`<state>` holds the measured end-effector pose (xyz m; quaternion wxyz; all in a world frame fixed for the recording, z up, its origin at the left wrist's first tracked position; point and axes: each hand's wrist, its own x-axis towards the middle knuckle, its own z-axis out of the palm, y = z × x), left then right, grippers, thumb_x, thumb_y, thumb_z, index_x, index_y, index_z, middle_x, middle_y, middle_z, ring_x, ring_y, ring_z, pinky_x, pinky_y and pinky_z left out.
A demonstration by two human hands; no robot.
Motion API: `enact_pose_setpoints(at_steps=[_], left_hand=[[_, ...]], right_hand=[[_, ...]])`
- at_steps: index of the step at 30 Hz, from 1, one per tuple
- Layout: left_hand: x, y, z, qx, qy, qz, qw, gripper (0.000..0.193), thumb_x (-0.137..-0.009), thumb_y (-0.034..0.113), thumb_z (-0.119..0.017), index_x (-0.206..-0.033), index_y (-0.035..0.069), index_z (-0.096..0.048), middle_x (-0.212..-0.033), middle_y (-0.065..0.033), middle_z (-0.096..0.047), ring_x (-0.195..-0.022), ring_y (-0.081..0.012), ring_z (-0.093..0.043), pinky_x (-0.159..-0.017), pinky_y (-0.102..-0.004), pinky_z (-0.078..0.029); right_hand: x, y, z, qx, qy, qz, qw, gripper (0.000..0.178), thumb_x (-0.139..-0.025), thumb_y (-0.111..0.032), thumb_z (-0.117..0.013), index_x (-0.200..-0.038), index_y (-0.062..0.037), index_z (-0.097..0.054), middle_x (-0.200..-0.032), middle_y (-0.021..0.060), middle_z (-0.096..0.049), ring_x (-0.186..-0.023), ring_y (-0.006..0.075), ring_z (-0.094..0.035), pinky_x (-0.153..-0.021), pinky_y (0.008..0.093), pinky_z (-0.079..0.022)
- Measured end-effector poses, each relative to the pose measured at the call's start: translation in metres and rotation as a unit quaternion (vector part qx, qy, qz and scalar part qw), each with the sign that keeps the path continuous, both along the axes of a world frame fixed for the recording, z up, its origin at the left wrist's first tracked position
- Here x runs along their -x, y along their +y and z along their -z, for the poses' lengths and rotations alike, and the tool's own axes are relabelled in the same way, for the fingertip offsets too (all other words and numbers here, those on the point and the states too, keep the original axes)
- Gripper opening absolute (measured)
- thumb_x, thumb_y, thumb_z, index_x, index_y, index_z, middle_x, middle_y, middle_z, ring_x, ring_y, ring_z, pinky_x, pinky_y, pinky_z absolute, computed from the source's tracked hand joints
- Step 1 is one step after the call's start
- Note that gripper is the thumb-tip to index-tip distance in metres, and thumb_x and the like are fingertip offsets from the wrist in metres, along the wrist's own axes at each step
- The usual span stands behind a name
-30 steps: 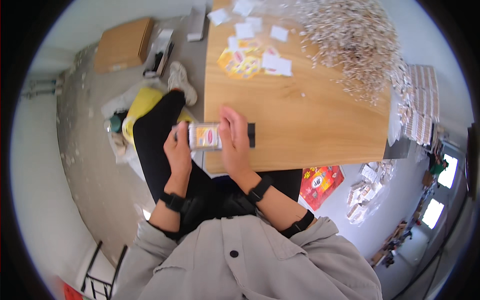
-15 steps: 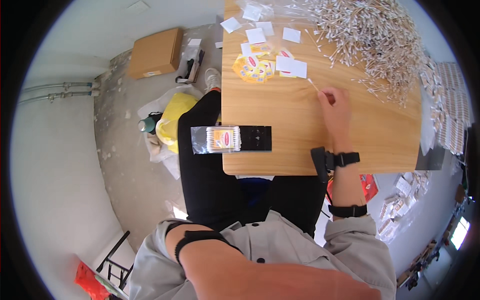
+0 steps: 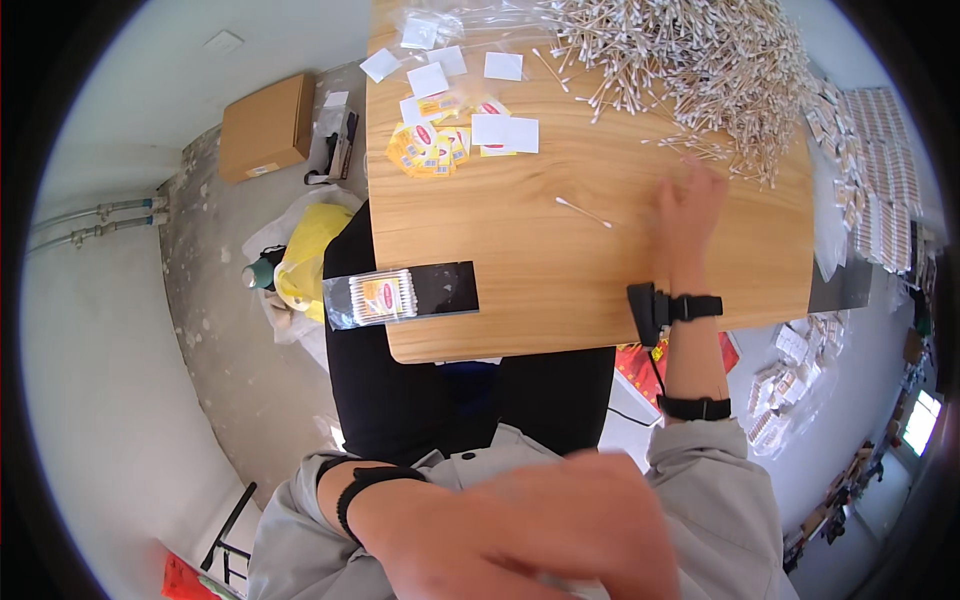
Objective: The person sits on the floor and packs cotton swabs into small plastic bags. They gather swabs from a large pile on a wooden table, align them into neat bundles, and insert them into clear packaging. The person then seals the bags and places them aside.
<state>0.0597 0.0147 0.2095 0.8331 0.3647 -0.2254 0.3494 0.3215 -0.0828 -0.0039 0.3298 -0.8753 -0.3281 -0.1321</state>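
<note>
My right hand is over the wooden table, its blurred fingers at the near edge of a big heap of cotton swabs. Whether it touches any swab does not show. To its left a single cotton swab lies alone on the wood. My left hand, large and smeared, is held across my body close to the camera, its fingers hard to make out. At the table's near left corner, a clear pack of cotton swabs with a yellow label lies on a black strip that juts past the edge.
Yellow printed cards and white cards lie scattered at the table's far left, beside clear plastic bags. On the floor to the left are a cardboard box and a yellow bag. Many packed swabs are stacked at right.
My right hand has let go of the swab it pinched, which now lies on the table, and has moved farther out to the heap. More of my left hand shows. The view has shifted.
</note>
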Motion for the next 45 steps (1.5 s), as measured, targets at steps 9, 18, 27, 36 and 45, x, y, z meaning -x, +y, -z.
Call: enact_pose_setpoints(at_steps=[9,18,27,36,45], left_hand=[[-0.02,0.001,0.107,-0.472,0.457,-0.231,0.718,0.048,-0.075,0.003,-0.074,-0.119,0.001,-0.056,-0.139,-0.0199,-0.046,-0.127,-0.0359,-0.046,-0.101,-0.0449,-0.041],[-0.058,0.005,0.2,-0.644,0.508,-0.281,0.498,0.085,-0.08,0.036,-0.072,-0.147,0.002,-0.034,-0.157,-0.0158,-0.026,-0.147,-0.0311,-0.022,-0.118,-0.0499,-0.019],[-0.012,-0.026,0.196,-0.644,0.516,-0.248,0.508,0.086,-0.079,0.038,-0.072,-0.147,0.001,-0.034,-0.156,-0.0193,-0.025,-0.146,-0.0335,-0.024,-0.117,-0.051,-0.02],[-0.041,-0.022,0.194,-0.625,0.516,-0.286,0.511,0.098,-0.074,0.043,-0.076,-0.148,-0.001,-0.031,-0.157,-0.0199,-0.022,-0.148,-0.0325,-0.02,-0.115,-0.0556,-0.019],[-0.023,-0.032,0.194,-0.656,0.526,-0.234,0.489,0.101,-0.071,0.05,-0.075,-0.149,0.002,-0.031,-0.158,-0.0138,-0.025,-0.148,-0.0267,-0.022,-0.117,-0.0543,-0.016]], right_hand=[[-0.053,-0.021,0.013,0.014,0.085,-0.017,0.996,0.031,-0.08,-0.013,-0.074,-0.111,-0.0135,-0.068,-0.095,0.0111,-0.059,-0.093,0.0259,-0.058,-0.081,0.0362,-0.049],[0.027,0.014,-0.003,-0.018,0.093,-0.107,0.99,0.023,-0.078,-0.011,-0.075,-0.101,-0.0126,-0.07,-0.09,0.0097,-0.057,-0.084,0.0267,-0.058,-0.075,0.0367,-0.049],[0.028,0.001,0.0,0.031,0.147,-0.148,0.977,0.028,-0.075,-0.016,-0.079,-0.102,-0.0109,-0.069,-0.09,0.0093,-0.056,-0.087,0.0263,-0.058,-0.076,0.0375,-0.049],[0.034,0.03,-0.017,-0.049,0.123,-0.116,0.984,0.029,-0.077,-0.009,-0.071,-0.106,-0.0093,-0.068,-0.096,0.0112,-0.057,-0.094,0.0278,-0.057,-0.08,0.0383,-0.05],[0.008,0.024,-0.006,0.064,0.137,-0.145,0.978,0.012,-0.076,-0.009,-0.073,-0.088,-0.0085,-0.07,-0.087,0.0065,-0.06,-0.09,0.0274,-0.058,-0.075,0.0377,-0.05]])
